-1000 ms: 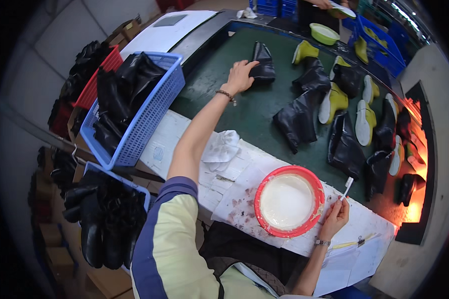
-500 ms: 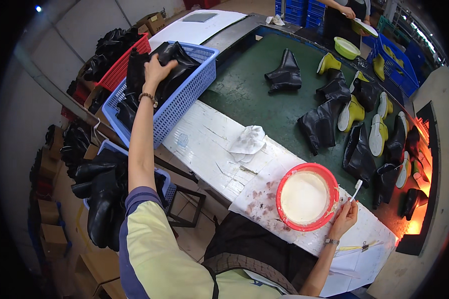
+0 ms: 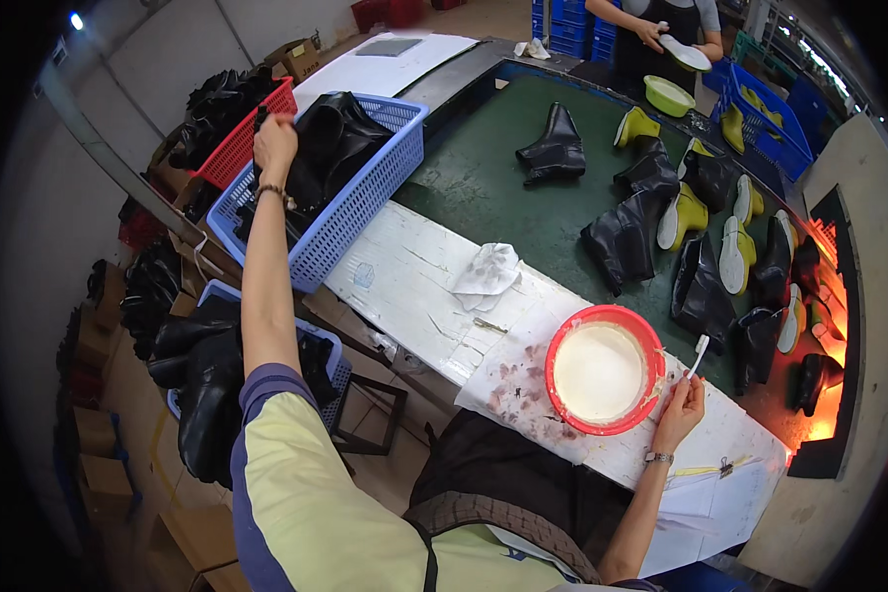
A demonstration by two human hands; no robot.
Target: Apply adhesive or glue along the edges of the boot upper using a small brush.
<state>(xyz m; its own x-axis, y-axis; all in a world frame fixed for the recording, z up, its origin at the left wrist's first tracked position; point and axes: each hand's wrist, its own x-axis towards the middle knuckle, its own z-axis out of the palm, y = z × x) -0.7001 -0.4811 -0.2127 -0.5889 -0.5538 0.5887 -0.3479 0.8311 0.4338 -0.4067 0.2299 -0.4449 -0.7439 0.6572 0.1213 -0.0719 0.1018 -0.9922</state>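
My left hand (image 3: 274, 148) is closed over the left side of a blue plastic basket (image 3: 360, 197), gripping a black boot that is mostly hidden behind the hand and wrist. Beside it in the basket lie other black boots (image 3: 337, 138). At the right, my right hand (image 3: 681, 412) pinches a white toothbrush (image 3: 699, 357), bristle end up, just past the rim of a red bowl (image 3: 562, 400). Creamy white liquid (image 3: 600, 373) fills much of that bowl.
Black boots (image 3: 622, 242) and yellow shoe forms with pale soles (image 3: 683, 217) lie on the green conveyor belt (image 3: 474, 178), which runs to a glowing heater (image 3: 834, 395). A crumpled white cloth (image 3: 488, 276) rests on the white bench. Across the belt, a person (image 3: 661, 39) handles a sole.
My left hand has moved left from the boots in the middle of the basket, its spread fingers closing. My right hand still holds the toothbrush beside the bowl. The view has shifted slightly.
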